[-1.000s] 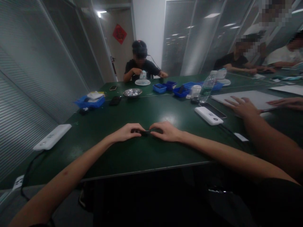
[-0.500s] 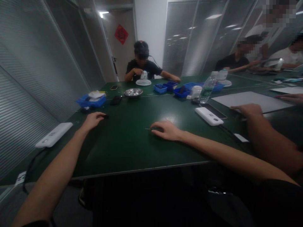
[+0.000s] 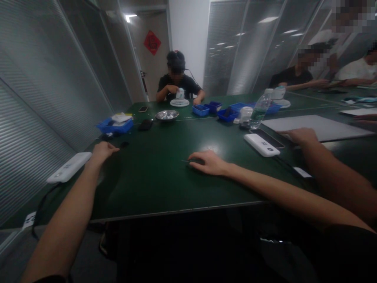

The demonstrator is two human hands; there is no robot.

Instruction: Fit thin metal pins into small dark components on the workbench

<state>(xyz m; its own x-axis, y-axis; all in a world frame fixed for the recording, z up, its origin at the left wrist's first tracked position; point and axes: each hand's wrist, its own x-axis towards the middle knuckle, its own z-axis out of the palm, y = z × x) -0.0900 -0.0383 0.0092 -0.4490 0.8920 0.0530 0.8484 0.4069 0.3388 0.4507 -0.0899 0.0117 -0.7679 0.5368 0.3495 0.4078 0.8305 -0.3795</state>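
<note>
My left hand (image 3: 103,151) lies on the dark green table (image 3: 159,184) at the left, fingers loosely stretched toward a small dark piece (image 3: 124,144) just beyond its fingertips, not touching it. My right hand (image 3: 207,162) rests near the table's middle, fingers curled over a small dark part (image 3: 196,161). A thin pin (image 3: 185,160) sticks out to the left from under that hand. A white power bank (image 3: 69,167) lies left of my left wrist.
Another person's forearm (image 3: 332,177) reaches in from the right, hand by a white sheet (image 3: 321,127). A second white power bank (image 3: 260,144), water bottle (image 3: 259,110), blue bins (image 3: 226,114), blue tray (image 3: 113,126) and metal bowl (image 3: 167,114) stand farther back. Other people sit around.
My hands were together at the middle on a small dark item. The left hand carried a dark piece out to the left, set it down and drew back. The right hand stayed.
</note>
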